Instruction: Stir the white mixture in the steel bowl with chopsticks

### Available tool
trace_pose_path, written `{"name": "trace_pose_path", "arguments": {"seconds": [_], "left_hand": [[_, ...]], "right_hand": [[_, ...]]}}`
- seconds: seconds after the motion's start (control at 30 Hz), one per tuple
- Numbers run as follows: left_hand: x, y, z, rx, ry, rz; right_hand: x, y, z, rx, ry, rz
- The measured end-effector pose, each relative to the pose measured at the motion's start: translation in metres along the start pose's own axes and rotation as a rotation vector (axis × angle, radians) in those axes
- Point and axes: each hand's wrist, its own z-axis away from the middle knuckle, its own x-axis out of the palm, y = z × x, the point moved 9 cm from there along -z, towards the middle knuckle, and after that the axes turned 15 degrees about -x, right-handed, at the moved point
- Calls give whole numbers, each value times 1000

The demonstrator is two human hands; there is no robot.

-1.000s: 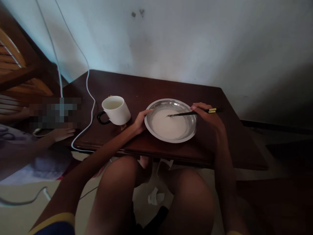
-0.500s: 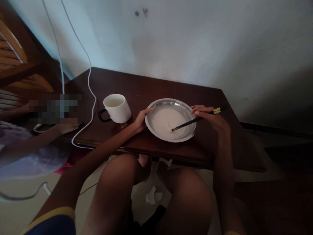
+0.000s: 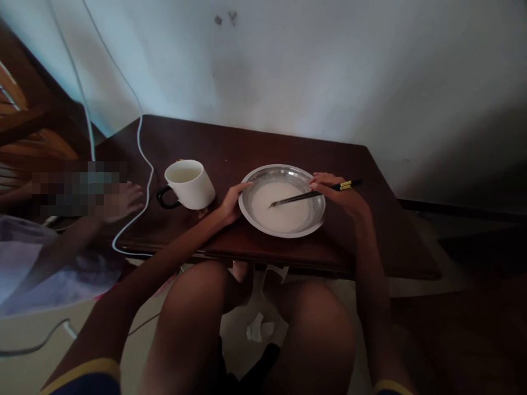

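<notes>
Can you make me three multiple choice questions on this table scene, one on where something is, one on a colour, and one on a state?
1. Where does the mug stand relative to the metal bowl?
A. To its left
B. To its right
C. Inside it

2. What colour is the mug's handle?
A. White
B. Black
C. Red

3. What is the right hand doing?
A. Resting flat on the table
B. Lifting the mug
C. Holding chopsticks with tips in the white liquid

Answers: 1 A, the mug sits left of the bowl, past the left hand on the rim. 2 B, a dark handle on a white body. 3 C, the fingers grip the chopsticks over the bowl.
</notes>
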Motion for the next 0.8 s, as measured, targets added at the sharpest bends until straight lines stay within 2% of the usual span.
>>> {"name": "trace_pose_path", "arguments": {"seconds": [0.1, 0.17, 0.23, 0.3, 0.47, 0.53, 0.6, 0.63, 0.7, 0.73, 0.8], "left_hand": [[0, 1, 1, 2, 16, -2], [1, 2, 2, 2, 26, -7], [1, 3, 3, 0, 39, -11], [0, 3, 4, -1, 43, -12], [1, 2, 3, 18, 26, -27], [2, 2, -1, 23, 25, -53], [2, 7, -4, 62, 32, -89], [-1, 12, -2, 109, 48, -107], [-15, 30, 13, 306, 121, -131], [-24, 39, 30, 442, 170, -154], [-38, 52, 86, 831, 235, -253]], "right_hand": [[-24, 4, 4, 36, 145, 75], [-21, 2, 4, 28, 79, 8], [-5, -4, 3, -17, -56, -64], [5, -8, 1, -49, -116, -63], [-23, 1, 5, -3, 78, 46], [-19, -2, 7, -16, 7, -20], [-5, -8, 6, -57, -112, -77], [0, -11, 5, -74, -141, -78], [-3, -11, 3, -82, -75, -7], [-10, -9, 2, -72, -4, 40], [-23, -6, 3, -43, 95, 86]]}}
